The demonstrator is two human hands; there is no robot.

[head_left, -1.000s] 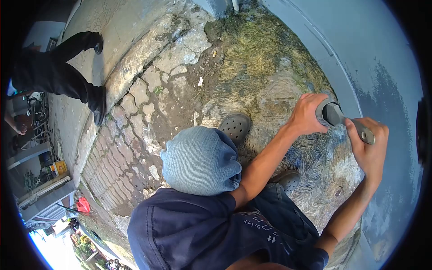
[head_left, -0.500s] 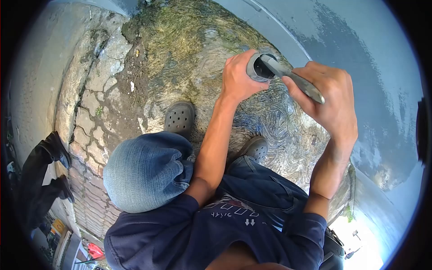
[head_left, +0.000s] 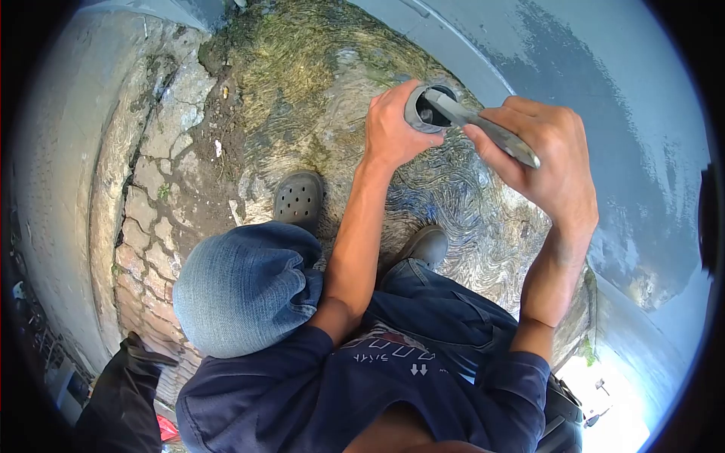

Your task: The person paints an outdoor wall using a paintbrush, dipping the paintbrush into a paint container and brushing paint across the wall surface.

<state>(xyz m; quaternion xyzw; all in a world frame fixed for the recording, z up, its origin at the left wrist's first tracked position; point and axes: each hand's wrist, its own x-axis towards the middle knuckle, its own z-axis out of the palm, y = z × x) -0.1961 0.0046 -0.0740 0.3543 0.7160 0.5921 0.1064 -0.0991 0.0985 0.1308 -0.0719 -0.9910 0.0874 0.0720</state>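
My left hand [head_left: 393, 128] is wrapped around a small paint-smeared cup [head_left: 412, 109] with a dark inside, its mouth tilted toward me. In my right hand [head_left: 547, 151] is a grey, paint-stained paintbrush [head_left: 502, 142], pinched between thumb and fingers. The front end of the brush reaches over the rim into the cup; its tip is partly hidden there. Right of my hands stands a wall [head_left: 574, 98] with darker blue-grey patches over a lighter surface.
Beneath me is mossy, swirl-patterned ground [head_left: 302, 98], with cracked paving [head_left: 143, 211] to the left. My feet wear grey clogs [head_left: 299, 198]. Another person's dark-clothed leg [head_left: 121, 400] shows at the lower left. A low wall [head_left: 57, 166] runs along the left side.
The cup and both hands have shifted slightly left, with the brush still over the cup's mouth. At lower left, the other person has moved nearer the bottom edge.
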